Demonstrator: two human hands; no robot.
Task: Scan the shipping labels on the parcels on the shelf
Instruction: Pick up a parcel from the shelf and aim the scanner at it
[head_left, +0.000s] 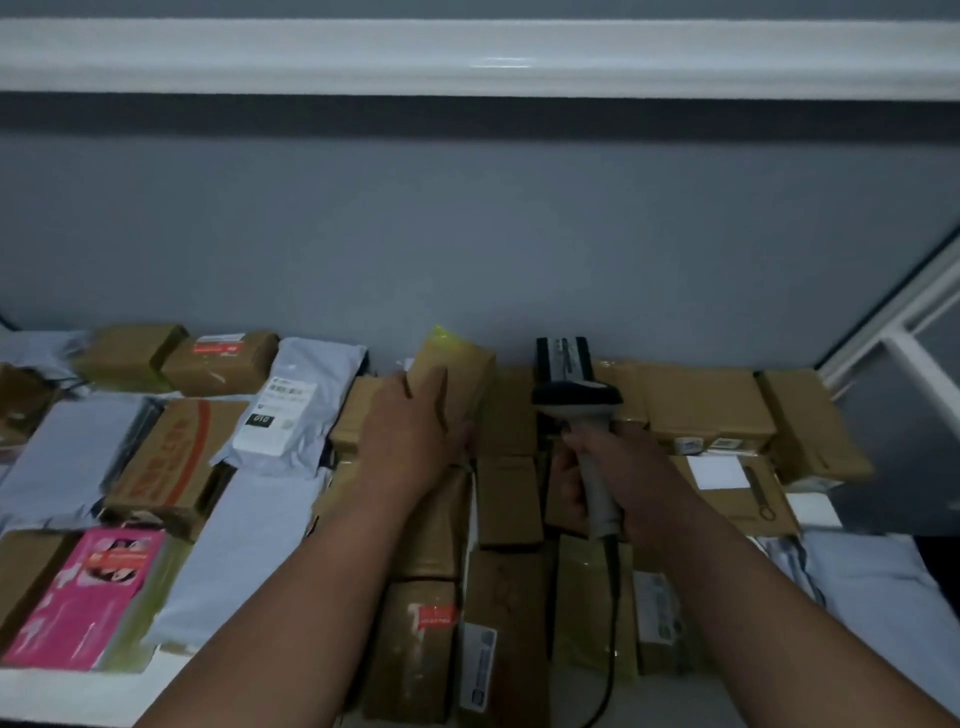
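Many parcels cover the white shelf (67, 693): brown cardboard boxes and grey poly mailers. My left hand (410, 431) grips a small brown box (460, 371) at the back middle, tilted up on edge. My right hand (618, 475) is closed on the grey handle of a barcode scanner (576, 400), whose dark head points away from me toward the back wall. A grey mailer (296, 410) to the left shows a white shipping label face up. A black cable runs down from the scanner handle.
A pink printed box (88, 592) lies at the front left. A box with red lettering (171, 462) sits left of centre. More brown boxes (706, 405) fill the right side. The grey wall stands behind, and an upper white shelf (467, 57) runs overhead.
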